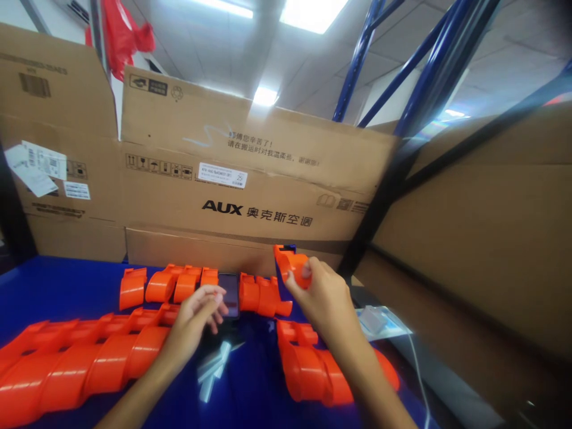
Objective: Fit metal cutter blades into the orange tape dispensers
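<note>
My right hand [328, 298] is raised above the table, its thumb and fingers closed on an orange curved plastic part [292, 267] with a flat tab on top. In the middle, my left hand [201, 313] hovers with loosely bent fingers apart, and I see nothing held in it. Beyond its fingertips lies a dark phone [229, 292]. Below it are several thin whitish strips [214, 369]. Under my right forearm, more orange plastic parts [308, 372] lie nested together, partly hidden by the arm.
A long nested row of orange parts [67, 375] fills the left of the blue table [250, 393]. Shorter rows [158, 286] stand at the back. A cardboard wall [268, 179] closes off the rear. At right are a clear plastic bag [384, 322], a white cable [417, 369] and dark rack posts [379, 196].
</note>
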A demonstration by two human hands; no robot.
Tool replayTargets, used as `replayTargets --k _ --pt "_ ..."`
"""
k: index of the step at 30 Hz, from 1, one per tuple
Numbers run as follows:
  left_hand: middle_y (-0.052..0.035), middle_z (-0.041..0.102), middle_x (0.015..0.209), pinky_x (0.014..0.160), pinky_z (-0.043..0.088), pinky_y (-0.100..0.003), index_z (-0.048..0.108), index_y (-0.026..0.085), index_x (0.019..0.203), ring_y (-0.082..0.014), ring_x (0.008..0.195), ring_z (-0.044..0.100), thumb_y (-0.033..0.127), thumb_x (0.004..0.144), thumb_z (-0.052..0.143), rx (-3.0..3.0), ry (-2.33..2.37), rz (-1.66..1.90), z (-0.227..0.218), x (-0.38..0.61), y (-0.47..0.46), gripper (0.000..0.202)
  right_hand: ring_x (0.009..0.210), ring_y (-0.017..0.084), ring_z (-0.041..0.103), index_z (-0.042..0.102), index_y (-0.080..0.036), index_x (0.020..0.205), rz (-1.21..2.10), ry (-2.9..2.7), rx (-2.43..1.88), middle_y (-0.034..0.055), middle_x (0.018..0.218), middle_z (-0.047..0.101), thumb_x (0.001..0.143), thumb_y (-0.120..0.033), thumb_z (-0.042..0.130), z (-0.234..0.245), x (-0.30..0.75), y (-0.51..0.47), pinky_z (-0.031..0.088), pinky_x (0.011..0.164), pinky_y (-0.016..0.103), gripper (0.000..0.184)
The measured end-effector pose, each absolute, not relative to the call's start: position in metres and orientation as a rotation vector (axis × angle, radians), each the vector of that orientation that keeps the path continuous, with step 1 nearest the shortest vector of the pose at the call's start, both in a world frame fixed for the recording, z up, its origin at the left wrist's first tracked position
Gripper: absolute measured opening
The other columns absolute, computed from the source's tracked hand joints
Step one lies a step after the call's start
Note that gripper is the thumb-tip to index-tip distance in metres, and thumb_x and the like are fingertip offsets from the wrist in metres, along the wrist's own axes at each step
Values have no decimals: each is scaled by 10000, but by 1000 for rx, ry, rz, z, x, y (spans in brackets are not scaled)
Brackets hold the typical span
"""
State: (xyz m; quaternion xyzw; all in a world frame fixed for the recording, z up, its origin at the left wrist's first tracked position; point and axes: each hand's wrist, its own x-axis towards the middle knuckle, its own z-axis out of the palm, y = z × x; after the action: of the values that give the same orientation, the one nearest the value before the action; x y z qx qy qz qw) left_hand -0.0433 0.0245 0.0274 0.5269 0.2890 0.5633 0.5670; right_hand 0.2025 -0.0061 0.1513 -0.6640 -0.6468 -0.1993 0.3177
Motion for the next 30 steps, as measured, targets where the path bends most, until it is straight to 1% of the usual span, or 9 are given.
replayTargets --k 3,6,8,13,18,22,25,27,30 --pt "-89 731 960 665 533 -280 669 183 1161 -202 830 658 419 901 663 1245 697 1349 28 -44 25 350 627 156 541 462 -220 740 -488 -1744 -1536 16 753 596 873 -360 617 156 174 -27 357 605 267 248" --pt "-104 734 1146 867 530 -312 664 199 1240 -233 1019 674 418 870 708 1177 708 1390 30 -42 25 432 629 148 550 456 -220 744 -330 -1862 -1363 12 753 595 870 -314 625 149 148 -41 376 584 250 231" --pt "-102 734 1174 925 516 -331 653 203 1276 -247 1057 681 438 854 724 1070 696 1410 31 -40 25 488 646 155 566 463 -219 755 -261 -1965 -1309 25 795 609 871 -301 625 138 133 -46 387 571 248 216" --pt "-69 764 1070 828 551 -329 628 221 1293 -252 958 725 466 801 769 764 718 1534 35 -37 25 568 635 167 583 496 -217 791 -224 -2151 -1271 51 878 615 856 -284 638 107 111 -49 397 521 254 170" --pt "-46 763 1092 863 536 -278 688 209 1140 -222 1017 711 344 784 794 586 726 1589 43 -37 18 396 619 163 573 512 -220 809 -76 -2195 -1013 18 777 590 892 -294 612 98 111 -52 410 529 257 150" --pt "-38 741 1111 875 514 -270 683 216 1147 -217 1048 679 328 778 789 641 788 1551 37 -36 17 400 572 137 527 542 -210 869 137 -1756 -975 -14 691 552 956 -266 507 92 118 -29 427 554 248 109" --pt "-30 722 1072 887 490 -275 666 227 1183 -216 1039 657 338 780 789 867 721 1511 31 -35 17 435 693 157 595 590 -193 995 411 -1484 -1025 33 829 636 958 -313 520 83 122 1 465 577 241 144" --pt "-31 713 1043 879 488 -289 660 230 1182 -224 1015 654 336 770 797 1004 680 1490 30 -35 17 446 608 143 548 623 -189 947 593 -1496 -1006 6 720 599 938 -341 538 75 125 15 424 505 223 174" --pt "-47 711 1060 879 494 -321 666 223 1129 -246 1008 655 353 770 793 1097 668 1450 33 -34 15 402 524 126 488 643 -187 849 655 -1516 -998 -22 598 529 933 -391 539 66 131 20 384 455 211 244"
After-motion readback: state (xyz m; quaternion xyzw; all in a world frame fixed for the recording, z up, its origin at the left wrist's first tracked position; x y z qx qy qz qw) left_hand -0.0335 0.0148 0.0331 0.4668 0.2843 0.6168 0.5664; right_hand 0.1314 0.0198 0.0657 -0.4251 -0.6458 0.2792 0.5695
